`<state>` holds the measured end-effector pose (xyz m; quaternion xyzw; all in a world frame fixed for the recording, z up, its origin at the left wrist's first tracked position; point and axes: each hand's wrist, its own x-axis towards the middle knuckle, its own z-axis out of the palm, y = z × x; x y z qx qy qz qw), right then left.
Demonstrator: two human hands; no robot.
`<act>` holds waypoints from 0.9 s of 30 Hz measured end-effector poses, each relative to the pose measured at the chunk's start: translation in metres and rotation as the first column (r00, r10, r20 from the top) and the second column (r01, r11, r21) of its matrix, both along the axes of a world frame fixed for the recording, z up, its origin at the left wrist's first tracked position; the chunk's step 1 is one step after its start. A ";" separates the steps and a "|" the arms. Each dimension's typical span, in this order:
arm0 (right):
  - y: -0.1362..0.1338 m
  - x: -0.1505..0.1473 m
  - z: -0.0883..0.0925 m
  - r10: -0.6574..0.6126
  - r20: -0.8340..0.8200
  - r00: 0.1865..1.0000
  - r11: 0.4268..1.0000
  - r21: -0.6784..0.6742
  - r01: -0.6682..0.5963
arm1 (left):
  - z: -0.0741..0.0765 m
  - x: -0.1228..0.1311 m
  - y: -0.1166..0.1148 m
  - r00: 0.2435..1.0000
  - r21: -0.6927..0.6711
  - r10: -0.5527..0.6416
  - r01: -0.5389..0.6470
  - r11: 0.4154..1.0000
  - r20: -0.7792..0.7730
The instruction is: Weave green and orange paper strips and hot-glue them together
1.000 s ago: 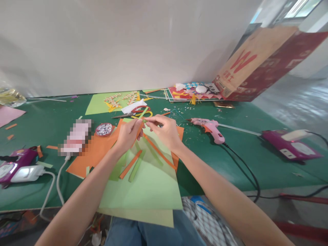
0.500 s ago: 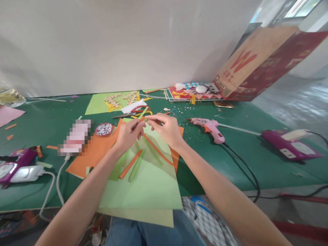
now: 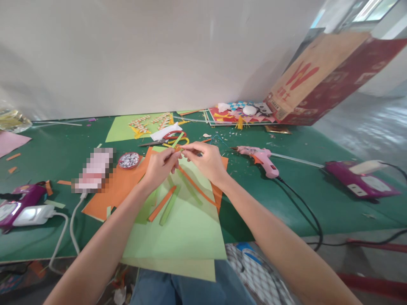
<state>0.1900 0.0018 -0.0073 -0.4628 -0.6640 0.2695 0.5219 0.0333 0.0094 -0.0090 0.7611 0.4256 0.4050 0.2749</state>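
Paper strips (image 3: pixel 178 140): flat, narrow, green and orange, above a smooth pale-green sheet (image 3: pixel 190 237).
Left hand (image 3: pixel 161 164): fingers clamped on the strips.
Right hand (image 3: pixel 205 160): fingers pinched on them, just beside.

A paper-craft workspace, workshop-like in look, spreads over a green desk (image 3: pixel 305 142) set against a pale panel (image 3: pixel 159 55). A pink glue gun (image 3: pixel 258 152), a clear stick (image 3: pixel 299 161) in its back end, lies among scraps. Left of the glue gun are scissors (image 3: pixel 154 142), an orange sheet (image 3: pixel 124 182), a light green sheet (image 3: pixel 178 243), cut paper strips (image 3: pixel 161 204) and a round dish (image 3: pixel 129 160) of small pieces. Beyond the glue gun, layered cutouts (image 3: pixel 235 115) lie beside a printed bag (image 3: pixel 300 80); right of the gun sits a purple power strip (image 3: pixel 346 178). Whether school, studio or home, the view leaves unsettled.
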 end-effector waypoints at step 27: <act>0.000 0.000 0.001 0.054 -0.095 0.994 0.993 -0.095 -0.063 | -0.003 -0.002 0.006 0.982 0.047 0.065 -0.075 0.996 0.176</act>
